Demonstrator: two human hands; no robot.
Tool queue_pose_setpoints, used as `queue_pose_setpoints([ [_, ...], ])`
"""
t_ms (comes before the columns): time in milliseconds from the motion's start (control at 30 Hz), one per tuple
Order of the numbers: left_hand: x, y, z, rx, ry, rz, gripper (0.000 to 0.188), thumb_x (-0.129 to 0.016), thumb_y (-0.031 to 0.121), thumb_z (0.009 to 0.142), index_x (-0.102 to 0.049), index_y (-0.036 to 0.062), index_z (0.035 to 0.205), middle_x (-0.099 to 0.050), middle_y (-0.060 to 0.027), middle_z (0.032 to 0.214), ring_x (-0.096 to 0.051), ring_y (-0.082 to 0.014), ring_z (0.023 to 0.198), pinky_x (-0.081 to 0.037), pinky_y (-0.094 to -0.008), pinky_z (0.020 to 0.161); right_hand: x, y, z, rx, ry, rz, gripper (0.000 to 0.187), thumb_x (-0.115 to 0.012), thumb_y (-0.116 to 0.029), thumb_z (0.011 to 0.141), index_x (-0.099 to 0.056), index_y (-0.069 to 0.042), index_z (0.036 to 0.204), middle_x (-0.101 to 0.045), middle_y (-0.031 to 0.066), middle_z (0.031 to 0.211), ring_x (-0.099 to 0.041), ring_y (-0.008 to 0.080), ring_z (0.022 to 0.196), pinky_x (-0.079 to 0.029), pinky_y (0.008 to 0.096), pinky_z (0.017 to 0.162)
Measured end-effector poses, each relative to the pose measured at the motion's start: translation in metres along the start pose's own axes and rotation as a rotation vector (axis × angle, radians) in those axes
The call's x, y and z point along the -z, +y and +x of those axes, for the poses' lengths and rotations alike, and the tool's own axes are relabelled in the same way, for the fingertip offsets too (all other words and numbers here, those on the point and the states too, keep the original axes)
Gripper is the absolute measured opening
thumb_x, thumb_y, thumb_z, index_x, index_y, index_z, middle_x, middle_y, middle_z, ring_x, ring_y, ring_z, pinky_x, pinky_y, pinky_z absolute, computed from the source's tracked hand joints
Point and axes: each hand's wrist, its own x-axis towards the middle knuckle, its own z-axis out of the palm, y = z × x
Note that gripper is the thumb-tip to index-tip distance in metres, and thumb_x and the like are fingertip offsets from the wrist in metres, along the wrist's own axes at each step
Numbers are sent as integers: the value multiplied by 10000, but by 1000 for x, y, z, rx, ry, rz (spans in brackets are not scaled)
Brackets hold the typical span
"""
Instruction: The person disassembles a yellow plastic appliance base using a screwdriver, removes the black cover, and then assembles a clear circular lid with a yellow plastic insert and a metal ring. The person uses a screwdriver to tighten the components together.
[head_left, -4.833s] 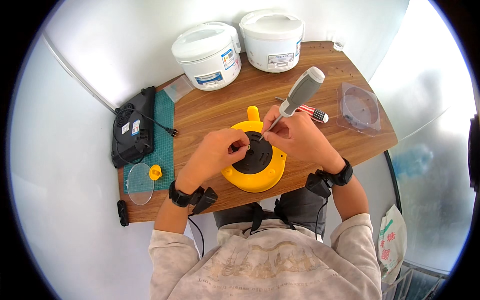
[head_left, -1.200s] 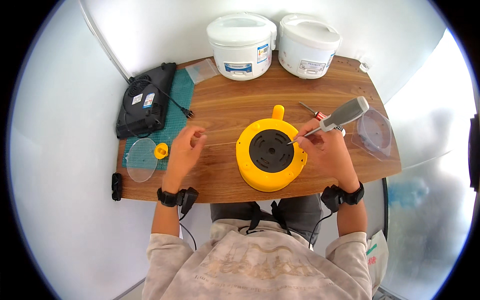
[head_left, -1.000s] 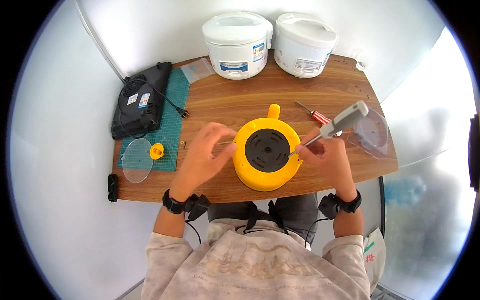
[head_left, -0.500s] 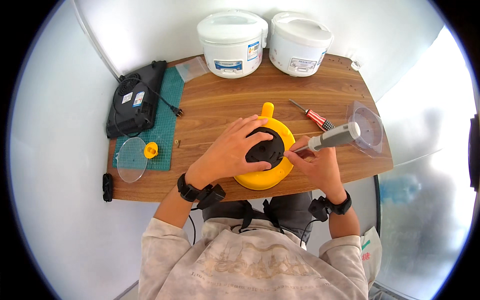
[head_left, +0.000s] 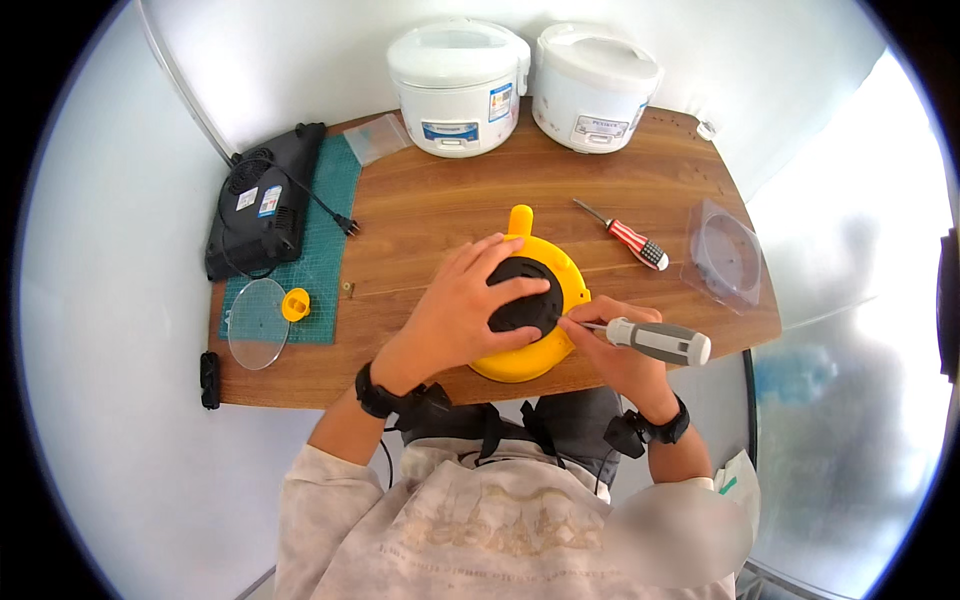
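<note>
A brown wood-grain desk (head_left: 440, 200) stands before a plain white back wall (head_left: 300, 60). The pale left wall (head_left: 100, 300) meets it at a slanting grey strip (head_left: 180, 82). On the right, a glossy panel (head_left: 850, 420) shows a hazy blue patch (head_left: 795, 375) and, higher up, bright white glare (head_left: 880, 150); pale floor (head_left: 722, 405) shows below

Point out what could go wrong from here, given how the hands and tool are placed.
The right hand holds the grey-and-white screwdriver at a low slant, its tip by the edge of the black disc; it could slip and scratch the disc or yellow body.
The left hand spreads over the disc, fingertips near that tip, so a slip might jab them.
The small loose piece beside the green mat could get knocked away.
</note>
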Motion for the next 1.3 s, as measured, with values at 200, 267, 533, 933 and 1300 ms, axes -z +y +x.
queue_pose_setpoints([
  [200,0,2,1,21,4,-4,459,-765,411,833,-686,207,1236,-471,-164,1476,-394,-385,1410,-326,-513,1155,6,15,-5,-203,-46,319,136,-735,7,857,-678,-10,979,-701,69,953,-681,124,819,-552,267,705],
  [267,-1,5,0,37,-9,22,487,-763,433,836,-675,208,1259,-461,-161,1487,-382,-389,1421,-318,-519,1163,15,13,-10,-155,51,459,162,-709,-82,888,-656,-1,1018,-674,90,1048,-673,145,880,-554,279,738],
  [533,2,13,-2,63,-50,43,589,-757,538,824,-649,203,1296,-429,-200,1501,-356,-411,1428,-284,-534,1179,47,-20,-15,52,261,426,374,-683,-325,909,-625,27,1022,-674,155,1088,-688,192,833,-555,303,728],
  [933,-4,10,-4,56,-28,14,589,-760,497,824,-635,184,1306,-420,-215,1506,-334,-421,1442,-270,-586,1178,92,-2,-56,-427,-5,10,181,-665,8,898,-718,18,1071,-689,69,874,-651,104,700,-530,245,570],
  [1300,3,15,-2,78,8,5,607,-798,469,794,-620,148,1277,-445,-223,1447,-402,-435,1383,-363,-548,1137,74,11,-49,-267,-114,-245,313,-822,-148,793,-741,-17,1065,-743,176,904,-714,295,716,-559,317,696],
])
